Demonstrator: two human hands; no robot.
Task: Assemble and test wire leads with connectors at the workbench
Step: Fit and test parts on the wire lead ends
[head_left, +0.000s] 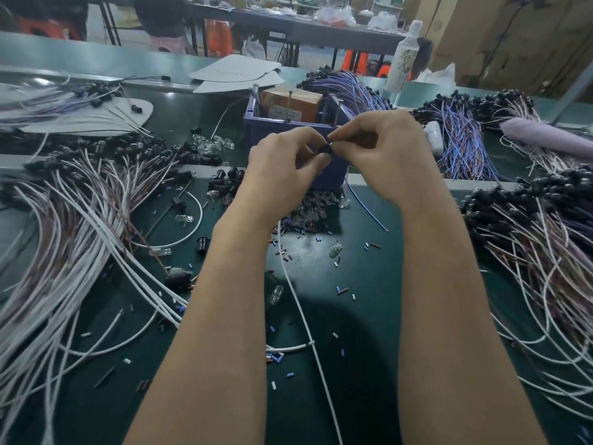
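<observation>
Head view: our left grip [285, 162] and right grip [378, 149] both pinch a small black connector [325, 148], held above the tabletop [385, 284] before the blue box [330, 178]. Risk, we judge: a fingertip slip drops it among the loose scraps [341, 290], where it would be hard to find.

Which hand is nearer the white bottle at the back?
Right. The right hand is in front of the white bottle, slightly left; the left hand lies farther left again.
</observation>
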